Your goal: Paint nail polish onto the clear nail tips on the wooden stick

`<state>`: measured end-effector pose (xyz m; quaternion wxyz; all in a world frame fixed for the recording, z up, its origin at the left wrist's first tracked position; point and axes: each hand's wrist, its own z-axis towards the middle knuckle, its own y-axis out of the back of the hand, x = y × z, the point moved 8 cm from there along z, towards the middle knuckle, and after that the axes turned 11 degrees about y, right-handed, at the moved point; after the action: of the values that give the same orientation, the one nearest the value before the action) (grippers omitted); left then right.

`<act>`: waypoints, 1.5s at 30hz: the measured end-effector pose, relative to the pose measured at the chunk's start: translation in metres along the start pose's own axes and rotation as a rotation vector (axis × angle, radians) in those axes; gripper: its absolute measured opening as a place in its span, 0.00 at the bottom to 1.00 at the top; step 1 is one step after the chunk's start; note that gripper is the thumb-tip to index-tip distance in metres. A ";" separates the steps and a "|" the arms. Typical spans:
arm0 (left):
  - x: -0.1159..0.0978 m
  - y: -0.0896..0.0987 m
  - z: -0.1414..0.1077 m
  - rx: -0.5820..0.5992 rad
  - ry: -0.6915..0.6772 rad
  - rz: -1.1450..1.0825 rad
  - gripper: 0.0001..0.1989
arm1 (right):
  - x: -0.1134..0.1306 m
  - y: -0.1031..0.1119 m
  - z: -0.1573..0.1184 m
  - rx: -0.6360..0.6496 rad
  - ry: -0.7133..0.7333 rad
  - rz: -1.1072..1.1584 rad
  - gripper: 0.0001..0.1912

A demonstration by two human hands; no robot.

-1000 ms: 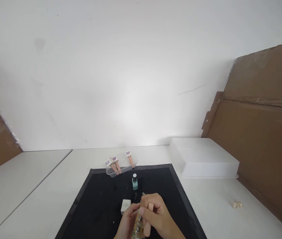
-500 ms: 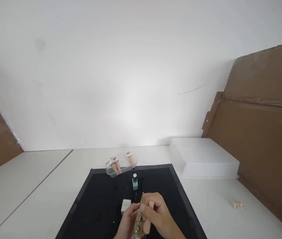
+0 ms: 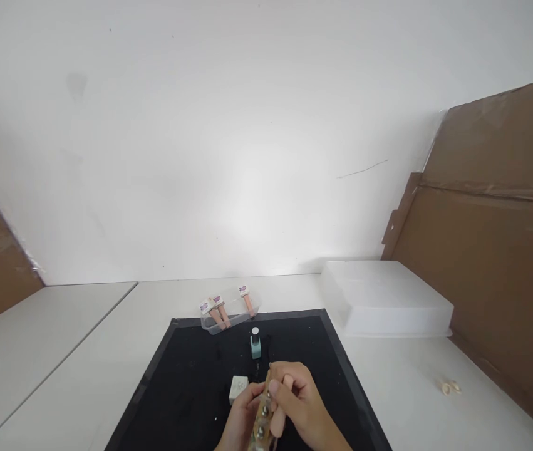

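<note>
My left hand [image 3: 242, 418] is closed around the side of a tan, partly see-through strip with shiny silver balls [image 3: 262, 421], tilted upward at the bottom centre. My right hand [image 3: 304, 401] has its thumb and fingers closed near the strip's upper end. A smooth pink stick [image 3: 278, 421], like the handles in the tray, is tucked under the fingers of that hand, alongside the strip. What the right fingertips pinch is partly hidden. Beside my left fingers lies a small white block [image 3: 238, 387] with faint markings. Farther off stands a teal bottle with a white-topped dark cap [image 3: 255, 346].
A clear tray [image 3: 233, 321] at the back of the black mat [image 3: 186, 363] holds several pink-handled pieces with white labels [image 3: 219, 310]. To the right are a white plastic bin [image 3: 388, 300] and small cream rings [image 3: 449, 388]. Cardboard walls [image 3: 491, 263] flank the white table.
My right hand has shifted slightly, its thumb moving up and right along the strip, and the pink stick has tilted a little. My left hand stays in place.
</note>
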<state>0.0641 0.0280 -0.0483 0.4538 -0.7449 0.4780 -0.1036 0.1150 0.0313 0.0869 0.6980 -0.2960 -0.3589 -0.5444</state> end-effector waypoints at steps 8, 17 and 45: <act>-0.001 -0.004 -0.004 -0.025 -0.024 -0.012 0.19 | -0.002 0.000 0.000 0.009 0.011 -0.014 0.25; -0.001 -0.012 -0.007 0.004 -0.026 -0.015 0.18 | 0.002 0.000 0.001 0.000 0.047 0.008 0.23; -0.002 -0.005 -0.003 0.009 -0.045 -0.025 0.16 | 0.007 -0.004 0.001 0.022 0.064 0.051 0.23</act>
<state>0.0642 0.0286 -0.0426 0.4665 -0.7509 0.4578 -0.0944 0.1121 0.0277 0.0934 0.7260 -0.2799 -0.3345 -0.5316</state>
